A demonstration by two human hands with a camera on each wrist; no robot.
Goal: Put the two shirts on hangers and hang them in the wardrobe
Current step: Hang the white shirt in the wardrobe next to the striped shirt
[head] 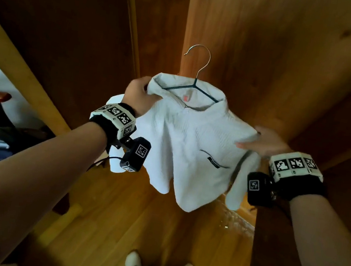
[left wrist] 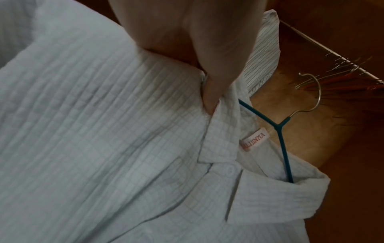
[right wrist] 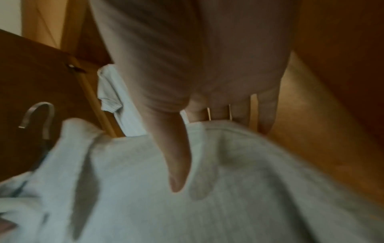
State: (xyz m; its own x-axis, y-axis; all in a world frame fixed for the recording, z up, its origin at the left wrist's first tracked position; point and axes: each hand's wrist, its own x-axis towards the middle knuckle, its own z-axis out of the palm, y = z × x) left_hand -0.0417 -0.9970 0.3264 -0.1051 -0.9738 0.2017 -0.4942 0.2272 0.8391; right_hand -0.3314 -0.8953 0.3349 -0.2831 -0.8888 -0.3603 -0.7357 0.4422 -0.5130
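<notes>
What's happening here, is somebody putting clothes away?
Yes. A person stands at a wooden wardrobe holding up a white shirt that already sits on a teal hanger with a metal hook. The left hand grips the shirt at the collar and shoulder, while the right hand lies open and flat against the other shoulder. The hook is not yet on the rail. A striped shirt shows behind the collar, near the rail.
</notes>
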